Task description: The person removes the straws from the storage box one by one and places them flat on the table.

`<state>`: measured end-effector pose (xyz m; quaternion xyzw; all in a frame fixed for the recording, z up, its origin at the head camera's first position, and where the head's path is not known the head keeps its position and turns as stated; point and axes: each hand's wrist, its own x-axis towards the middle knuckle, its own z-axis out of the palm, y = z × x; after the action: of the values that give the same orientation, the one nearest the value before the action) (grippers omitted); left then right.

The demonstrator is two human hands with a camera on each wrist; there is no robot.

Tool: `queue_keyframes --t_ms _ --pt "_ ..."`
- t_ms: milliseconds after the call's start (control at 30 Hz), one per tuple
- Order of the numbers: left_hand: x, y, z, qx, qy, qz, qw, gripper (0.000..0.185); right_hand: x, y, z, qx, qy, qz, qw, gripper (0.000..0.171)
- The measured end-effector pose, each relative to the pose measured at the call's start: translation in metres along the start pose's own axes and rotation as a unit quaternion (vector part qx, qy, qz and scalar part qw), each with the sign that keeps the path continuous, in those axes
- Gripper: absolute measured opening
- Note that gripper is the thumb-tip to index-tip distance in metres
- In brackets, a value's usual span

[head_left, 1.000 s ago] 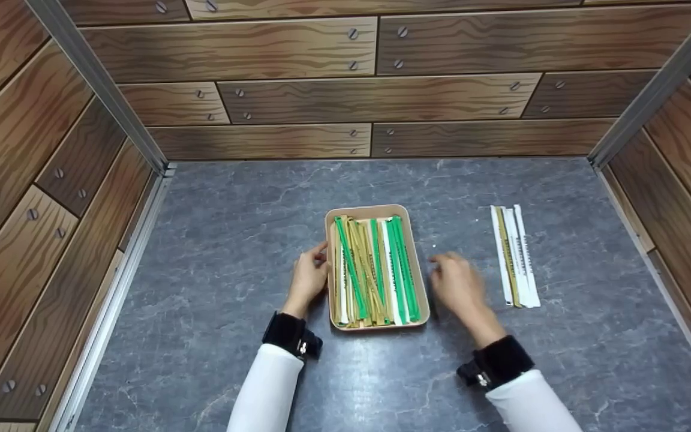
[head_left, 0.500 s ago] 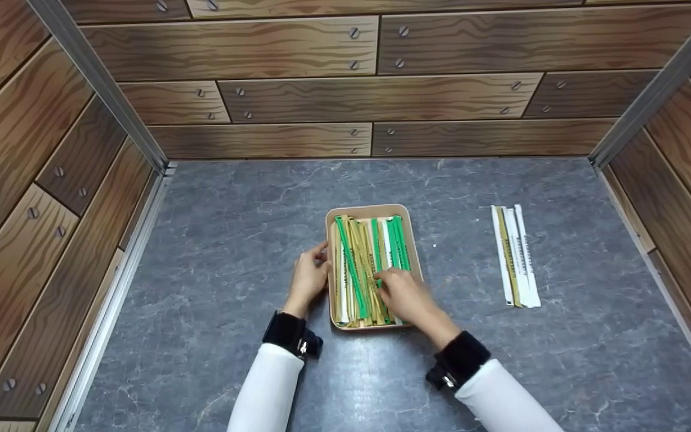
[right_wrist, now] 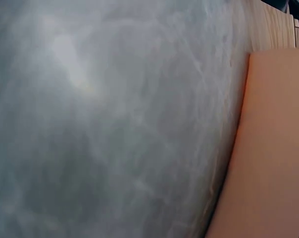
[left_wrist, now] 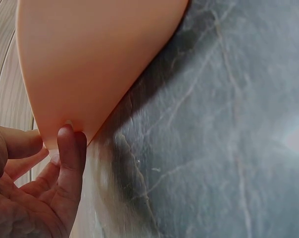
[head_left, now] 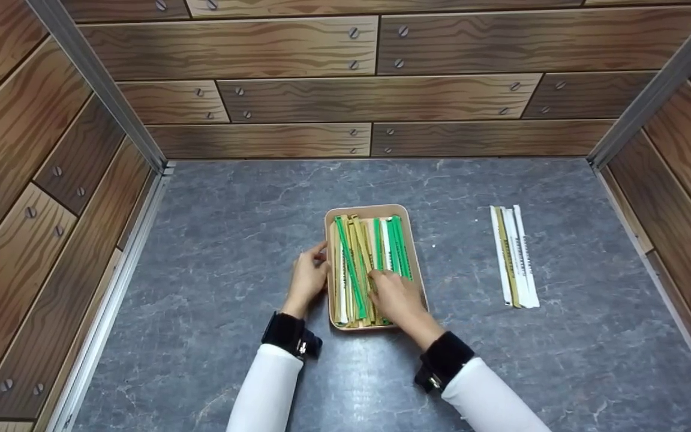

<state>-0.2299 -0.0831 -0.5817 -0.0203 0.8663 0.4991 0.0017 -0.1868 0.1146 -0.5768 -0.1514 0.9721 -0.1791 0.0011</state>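
Fingertips of the right hand are down among the sticks in the tray, curled over the green and gold ones near the tray's near end; whether they actually pinch one cannot be told from the head view, as the hand covers the contact. Left hand sits at the tray's left edge, thumb and fingers pressed against the rim, as the left wrist view shows close up against the peach-coloured wall of the tray. The tray lies in the middle of the grey stone-look tabletop, packed with green, gold and white sticks lying lengthwise, away from the person. Off to the right, well apart from the tray, a small row of white and gold sticks lies side by side on the tabletop. The right wrist view catches only the tray's outer side and the grey surface. White sleeves and dark wristbands on both arms. Wood-plank walls box in the table.
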Motion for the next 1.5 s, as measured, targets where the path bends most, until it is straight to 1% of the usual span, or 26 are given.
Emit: queue_keyframes --t_ms 67,133,300,433,533,600,767,833,900,967,1067,1133,1233,1333,1433,1500 --pt "0.0 0.0 0.0 -0.003 -0.002 -0.003 1.0 0.051 0.0 0.0 0.001 -0.001 0.006 0.003 1.0 0.027" --pt "0.0 0.0 0.0 -0.005 -0.004 -0.004 1.0 0.051 0.001 0.0 0.001 0.01 0.008 0.01 1.0 0.027" --pt "0.0 0.0 0.0 -0.011 0.003 0.004 0.9999 0.05 0.002 0.003 -0.001 0.072 -0.007 0.041 0.997 0.035" --pt "0.0 0.0 0.0 -0.015 0.004 0.008 0.9998 0.051 0.0 0.006 -0.006 0.138 -0.022 0.061 0.988 0.043" --pt "0.0 0.0 0.0 -0.016 0.005 0.006 0.9998 0.051 -0.002 0.008 -0.014 0.188 -0.017 0.06 0.98 0.046" --pt "0.0 0.0 0.0 -0.015 0.007 0.006 0.9998 0.05 -0.005 0.009 -0.021 0.212 -0.01 0.056 0.976 0.048" --pt "0.0 0.0 0.0 -0.009 0.007 0.01 0.9999 0.05 -0.012 0.019 -0.04 0.219 0.025 0.06 0.974 0.05" --pt "0.0 0.0 0.0 -0.009 0.005 0.009 0.9999 0.051 -0.016 0.025 -0.046 0.223 0.039 0.066 0.972 0.05" --pt "0.0 0.0 0.0 -0.009 0.004 0.007 0.9999 0.051 -0.02 0.033 -0.053 0.236 0.05 0.072 0.968 0.05" --pt "0.0 0.0 0.0 -0.01 0.002 0.004 0.9999 0.05 -0.023 0.043 -0.058 0.234 0.068 0.073 0.967 0.049" --pt "0.001 0.0 0.0 -0.011 -0.001 0.001 0.9999 0.05 -0.028 0.059 -0.066 0.214 0.095 0.078 0.969 0.048" --pt "0.001 0.0 0.0 -0.011 -0.001 0.002 0.9999 0.05 -0.03 0.071 -0.069 0.184 0.11 0.087 0.973 0.047" --pt "0.0 0.0 0.001 -0.021 -0.003 0.005 0.9998 0.05 -0.036 0.09 -0.074 0.133 0.116 0.107 0.978 0.046" --pt "0.0 -0.001 0.001 -0.03 -0.005 0.01 0.9995 0.051 -0.042 0.108 -0.077 0.063 0.119 0.12 0.984 0.042" --pt "0.0 -0.001 0.001 -0.033 -0.004 0.012 0.9994 0.051 -0.047 0.122 -0.078 0.017 0.115 0.129 0.985 0.036" --pt "0.0 -0.001 0.001 -0.031 -0.003 0.013 0.9994 0.051 -0.049 0.131 -0.078 -0.003 0.106 0.141 0.984 0.031"
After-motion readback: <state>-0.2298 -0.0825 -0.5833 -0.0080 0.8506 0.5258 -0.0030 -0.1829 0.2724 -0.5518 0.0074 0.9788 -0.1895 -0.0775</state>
